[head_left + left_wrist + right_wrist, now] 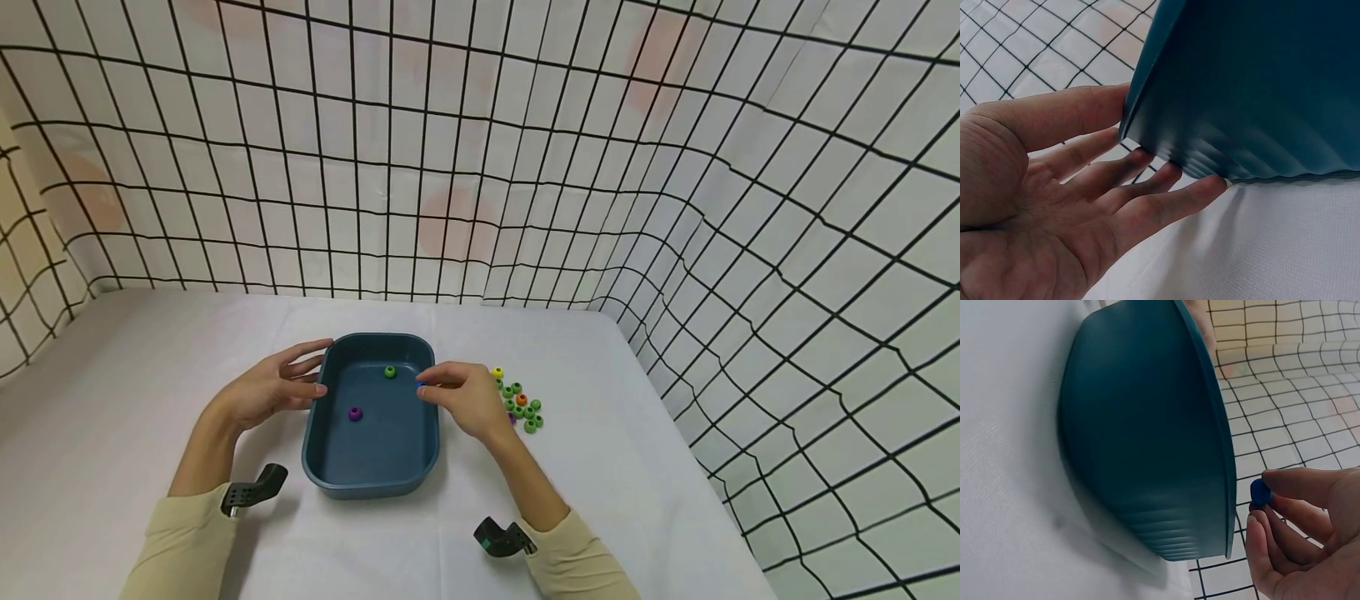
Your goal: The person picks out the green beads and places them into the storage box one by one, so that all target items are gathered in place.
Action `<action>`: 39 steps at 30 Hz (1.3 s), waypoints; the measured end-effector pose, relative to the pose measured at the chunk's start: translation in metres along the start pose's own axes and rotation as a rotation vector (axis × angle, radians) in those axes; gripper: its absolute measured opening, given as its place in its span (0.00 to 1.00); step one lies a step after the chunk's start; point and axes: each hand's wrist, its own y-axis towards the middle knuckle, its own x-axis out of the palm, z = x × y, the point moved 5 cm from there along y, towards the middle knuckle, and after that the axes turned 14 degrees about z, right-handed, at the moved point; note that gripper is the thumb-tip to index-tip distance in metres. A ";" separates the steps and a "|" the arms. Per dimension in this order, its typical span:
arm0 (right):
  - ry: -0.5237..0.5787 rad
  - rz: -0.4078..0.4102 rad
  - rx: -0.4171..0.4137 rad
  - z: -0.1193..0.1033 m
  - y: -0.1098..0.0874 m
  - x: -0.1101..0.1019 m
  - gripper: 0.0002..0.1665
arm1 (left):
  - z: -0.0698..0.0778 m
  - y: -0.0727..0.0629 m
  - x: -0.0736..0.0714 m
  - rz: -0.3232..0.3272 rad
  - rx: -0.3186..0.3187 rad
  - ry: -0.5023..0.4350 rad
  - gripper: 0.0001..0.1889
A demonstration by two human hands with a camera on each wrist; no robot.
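A blue bead (1260,492) is pinched between the thumb and fingertips of my right hand (467,398), held at the right rim of a dark teal tray (375,458). Inside the tray lie a green bead (390,372) and a purple bead (356,413), apart from each other. My left hand (273,385) touches the tray's left side with its fingers extended; in the left wrist view the fingertips (1213,184) rest against the outer wall and the thumb is at the rim.
Right of the tray, partly behind my right hand, lies a loose group of several beads, mostly green, with an orange bead (521,400) and a yellow bead (498,372) among them. A white cloth (622,467) covers the table. White sheeting with black grid lines (465,167) surrounds it.
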 end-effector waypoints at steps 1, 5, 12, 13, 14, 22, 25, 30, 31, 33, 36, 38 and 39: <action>-0.007 0.000 -0.001 0.000 0.000 0.001 0.10 | 0.000 0.000 0.000 0.001 -0.001 0.000 0.47; -0.023 -0.001 -0.011 0.003 0.001 0.003 0.12 | 0.000 0.000 0.000 0.006 -0.005 0.000 0.47; -0.010 0.019 -0.023 0.002 0.002 -0.005 0.13 | 0.001 0.000 0.001 0.006 -0.003 0.002 0.47; -0.007 0.024 -0.023 0.001 0.002 -0.007 0.13 | 0.001 0.000 0.001 0.007 -0.003 0.002 0.47; -0.005 0.030 -0.021 0.001 0.003 -0.009 0.13 | 0.002 0.000 0.001 0.008 -0.004 0.004 0.47; -0.031 0.089 -0.018 0.004 0.007 -0.028 0.12 | 0.002 -0.001 0.001 0.017 -0.019 -0.003 0.48; -0.044 0.097 -0.009 0.005 0.007 -0.035 0.12 | 0.002 -0.002 0.000 0.019 -0.021 -0.002 0.48; -0.044 0.106 0.015 0.010 0.008 -0.046 0.11 | 0.002 -0.001 0.000 0.016 -0.017 -0.007 0.48; -0.044 0.112 0.017 0.011 0.009 -0.048 0.11 | 0.001 -0.001 0.000 0.015 -0.016 -0.008 0.47; -0.039 0.119 0.036 0.013 0.010 -0.054 0.11 | 0.001 -0.001 0.000 0.012 -0.014 -0.009 0.47; -0.032 0.123 0.063 0.017 0.013 -0.063 0.13 | 0.001 -0.001 0.000 0.010 -0.013 -0.010 0.47; -0.026 0.114 0.092 0.020 0.015 -0.069 0.14 | 0.000 -0.001 0.000 0.011 -0.012 -0.010 0.47; -0.030 0.107 0.106 0.022 0.016 -0.073 0.14 | 0.001 -0.001 -0.001 0.011 -0.011 -0.011 0.47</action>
